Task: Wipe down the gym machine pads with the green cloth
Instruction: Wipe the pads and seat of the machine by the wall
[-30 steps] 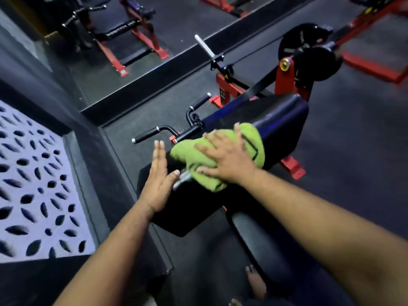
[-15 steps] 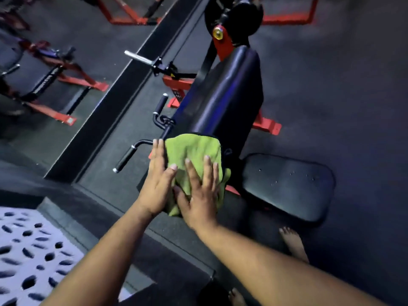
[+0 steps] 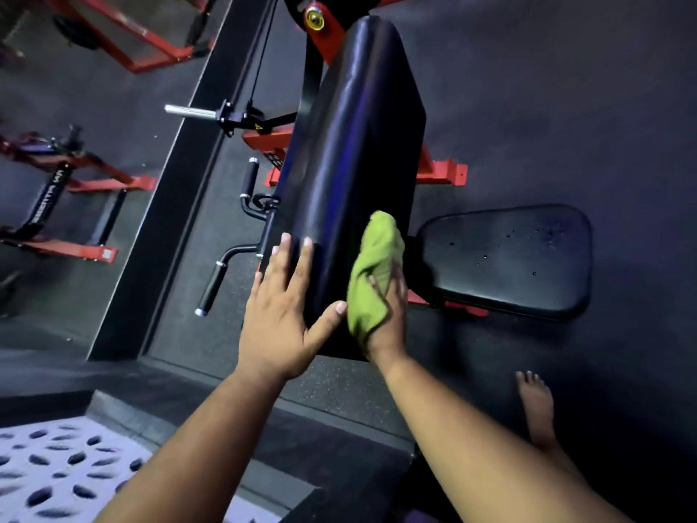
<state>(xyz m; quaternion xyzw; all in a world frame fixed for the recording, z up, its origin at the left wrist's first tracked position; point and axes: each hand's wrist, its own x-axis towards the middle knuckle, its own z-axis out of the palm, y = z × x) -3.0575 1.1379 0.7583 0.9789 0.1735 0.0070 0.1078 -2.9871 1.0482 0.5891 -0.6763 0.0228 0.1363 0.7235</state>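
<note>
A long black back pad (image 3: 350, 145) of a red-framed gym machine runs away from me. My left hand (image 3: 286, 307) lies flat on the pad's near left end, fingers spread, thumb hooked over the near edge. My right hand (image 3: 390, 318) presses the bunched green cloth (image 3: 373, 273) against the pad's right side near its lower end. The cloth hides most of that hand's fingers. A black seat pad (image 3: 505, 258) sits to the right, dotted with small drops.
Black handles (image 3: 241, 235) and a chrome peg (image 3: 190, 111) stick out on the machine's left. Red frame feet (image 3: 445, 171) rest on the dark rubber floor. A bare foot (image 3: 535, 405) stands at the lower right. A mirror wall (image 3: 75, 126) reflects other machines; a patterned panel (image 3: 56, 473) lies lower left.
The cloth and my right hand have slid from the top of the pad's near end over to its right side. My left hand has spread wider on the near end. The view has shifted.
</note>
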